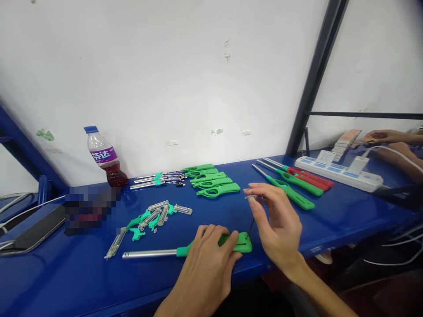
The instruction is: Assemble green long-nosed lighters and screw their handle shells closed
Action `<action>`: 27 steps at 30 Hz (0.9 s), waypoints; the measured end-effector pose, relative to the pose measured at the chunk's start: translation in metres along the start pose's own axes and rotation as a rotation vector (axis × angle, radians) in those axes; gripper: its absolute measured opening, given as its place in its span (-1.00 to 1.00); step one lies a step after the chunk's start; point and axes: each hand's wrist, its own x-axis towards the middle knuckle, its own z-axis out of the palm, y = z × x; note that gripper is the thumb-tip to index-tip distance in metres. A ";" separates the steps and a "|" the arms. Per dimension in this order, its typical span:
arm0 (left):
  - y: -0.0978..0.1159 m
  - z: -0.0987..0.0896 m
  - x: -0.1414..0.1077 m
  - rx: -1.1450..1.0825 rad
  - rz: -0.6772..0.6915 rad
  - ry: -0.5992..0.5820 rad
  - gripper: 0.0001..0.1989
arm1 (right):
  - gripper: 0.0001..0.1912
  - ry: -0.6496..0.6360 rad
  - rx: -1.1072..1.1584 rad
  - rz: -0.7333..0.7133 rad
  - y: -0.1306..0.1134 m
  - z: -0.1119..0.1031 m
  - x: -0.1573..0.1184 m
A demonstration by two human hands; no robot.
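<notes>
My left hand (pixel 211 251) is closed over the green handle of a long-nosed lighter (pixel 150 254), pressing it flat near the table's front edge. The lighter's silver tube points left, and its slotted handle end shows on the right. My right hand (pixel 279 224) pinches a thin, dark-shafted tool (pixel 251 226) held upright, its lower end at the handle's end. The fingers hide most of the tool's top. Left of my hands lie several clear fuel tubes (pixel 163 215) and turquoise plastic pieces (pixel 136 234).
Several green handle shells (pixel 220 189) and silver tubes with wires (pixel 145 186) lie at the back. Assembled green lighters (pixel 291 193) and red lighters (pixel 310 176) lie right, beside a white power strip (pixel 340 173). A drink bottle (pixel 105 158) stands left. Another person's hands (pixel 393 141) are far right.
</notes>
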 end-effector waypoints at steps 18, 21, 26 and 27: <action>-0.019 -0.024 0.011 -0.207 -0.406 -0.114 -0.78 | -0.79 -0.477 -0.026 -0.062 -0.014 0.007 0.057; -0.024 -0.029 0.011 -0.220 -0.416 -0.125 -0.79 | -0.73 -0.689 -0.099 -0.061 -0.026 -0.002 0.078; -0.033 -0.034 0.011 -0.198 -0.451 -0.128 -0.79 | -0.79 -0.774 -0.115 -0.106 -0.037 -0.011 0.088; -0.035 -0.036 0.010 -0.197 -0.456 -0.133 -0.80 | -0.82 -0.752 -0.109 -0.101 -0.036 -0.010 0.087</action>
